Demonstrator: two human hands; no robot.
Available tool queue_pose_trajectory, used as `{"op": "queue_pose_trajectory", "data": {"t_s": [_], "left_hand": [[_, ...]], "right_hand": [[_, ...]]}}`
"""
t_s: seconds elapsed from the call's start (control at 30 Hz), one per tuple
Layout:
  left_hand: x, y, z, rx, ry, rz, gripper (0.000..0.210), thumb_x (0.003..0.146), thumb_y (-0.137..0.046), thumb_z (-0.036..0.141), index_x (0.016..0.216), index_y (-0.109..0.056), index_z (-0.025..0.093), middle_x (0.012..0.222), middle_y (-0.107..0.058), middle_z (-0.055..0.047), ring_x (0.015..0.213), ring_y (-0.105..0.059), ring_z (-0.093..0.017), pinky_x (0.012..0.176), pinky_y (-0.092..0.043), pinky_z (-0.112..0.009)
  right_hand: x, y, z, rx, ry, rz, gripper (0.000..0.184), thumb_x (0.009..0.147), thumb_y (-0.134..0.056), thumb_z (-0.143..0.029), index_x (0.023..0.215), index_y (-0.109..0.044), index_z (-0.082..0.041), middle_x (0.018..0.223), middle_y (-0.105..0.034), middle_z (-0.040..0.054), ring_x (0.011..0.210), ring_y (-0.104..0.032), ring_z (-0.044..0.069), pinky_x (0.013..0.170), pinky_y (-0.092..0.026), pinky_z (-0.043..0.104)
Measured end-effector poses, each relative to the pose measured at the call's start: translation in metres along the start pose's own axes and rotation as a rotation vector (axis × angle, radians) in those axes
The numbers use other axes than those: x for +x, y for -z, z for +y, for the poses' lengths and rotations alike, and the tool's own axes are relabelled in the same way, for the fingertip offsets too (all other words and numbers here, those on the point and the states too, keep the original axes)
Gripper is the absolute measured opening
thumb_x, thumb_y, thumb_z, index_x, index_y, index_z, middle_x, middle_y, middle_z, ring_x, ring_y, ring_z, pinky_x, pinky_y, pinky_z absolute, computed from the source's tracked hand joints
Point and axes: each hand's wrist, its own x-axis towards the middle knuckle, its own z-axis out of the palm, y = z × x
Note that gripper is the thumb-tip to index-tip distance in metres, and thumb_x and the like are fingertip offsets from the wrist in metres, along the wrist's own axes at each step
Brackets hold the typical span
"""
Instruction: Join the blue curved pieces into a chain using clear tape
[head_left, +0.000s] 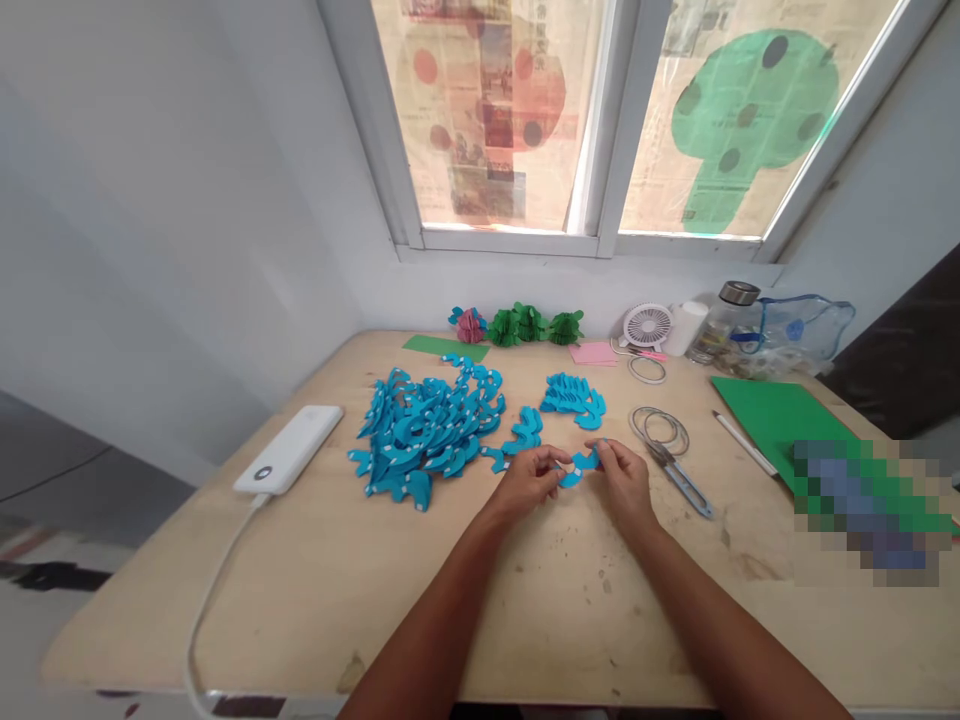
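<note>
A small blue paper piece (572,480) is held above the table (570,610), its long axis running side to side, the right end tipped slightly away from the wearer. The left hand (531,478) and right hand (624,478) pinch opposite ends, probably to leave its middle visible; the blue heap (427,425) sits leftward, seemingly for easy reach, with grey snips (681,480) to the right.

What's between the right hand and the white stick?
In the head view, a grey tool lies on the table between the right hand and the white stick, with looped cord at its far end.
</note>
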Motion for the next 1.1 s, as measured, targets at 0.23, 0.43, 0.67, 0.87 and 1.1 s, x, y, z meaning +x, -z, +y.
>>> {"op": "queue_pose_trajectory", "data": {"t_s": [0.23, 0.43, 0.67, 0.87, 1.1], "left_hand": [[-0.006, 0.029, 0.026, 0.239, -0.088, 0.470, 0.023, 0.070, -0.053, 0.025, 0.085, -0.066, 0.014, 0.058, -0.060, 0.001, 0.048, -0.052, -0.010, 0.047, -0.041, -0.020], [-0.014, 0.090, 0.049, 0.750, -0.005, 0.754, 0.028, 0.074, -0.047, 0.025, 0.090, -0.068, 0.017, 0.083, -0.069, -0.005, 0.077, -0.063, -0.020, 0.070, -0.048, -0.030], [-0.029, 0.103, 0.049, 1.221, 0.104, 0.909, 0.031, 0.076, -0.048, 0.026, 0.100, -0.065, 0.018, 0.115, -0.058, -0.013, 0.098, -0.057, -0.029, 0.077, -0.047, -0.038], [-0.013, 0.054, 0.039, 1.150, -0.182, 0.670, 0.026, 0.081, -0.043, 0.024, 0.097, -0.063, 0.018, 0.104, -0.062, -0.009, 0.093, -0.059, -0.022, 0.079, -0.046, -0.031], [0.005, -0.017, 0.019, 1.125, -0.166, 0.256, 0.022, 0.082, -0.045, 0.020, 0.096, -0.062, 0.021, 0.100, -0.065, -0.004, 0.090, -0.060, -0.018, 0.077, -0.044, -0.027]], "right_hand": [[-0.003, 0.006, -0.012, -0.104, 0.064, 0.035, 0.034, 0.083, -0.045, -0.041, 0.091, -0.065, -0.015, 0.076, -0.064, 0.0056, 0.074, -0.058, 0.018, 0.068, -0.044, 0.028], [-0.007, 0.004, -0.021, -0.158, 0.143, 0.008, 0.026, 0.083, -0.045, -0.033, 0.090, -0.064, -0.016, 0.077, -0.064, 0.0051, 0.075, -0.060, 0.018, 0.067, -0.045, 0.027], [-0.009, -0.001, -0.014, -0.264, 0.275, -0.046, 0.022, 0.082, -0.045, -0.023, 0.090, -0.065, -0.018, 0.081, -0.065, 0.0058, 0.074, -0.058, 0.017, 0.068, -0.045, 0.028], [-0.006, 0.003, -0.020, -0.239, 0.240, -0.024, 0.023, 0.080, -0.045, -0.023, 0.091, -0.066, -0.019, 0.084, -0.066, 0.0060, 0.077, -0.059, 0.017, 0.069, -0.045, 0.028], [0.019, 0.036, -0.037, -0.038, 0.014, 0.088, 0.025, 0.075, -0.051, -0.031, 0.089, -0.065, -0.016, 0.081, -0.067, 0.0059, 0.074, -0.060, 0.018, 0.064, -0.046, 0.028]]}}
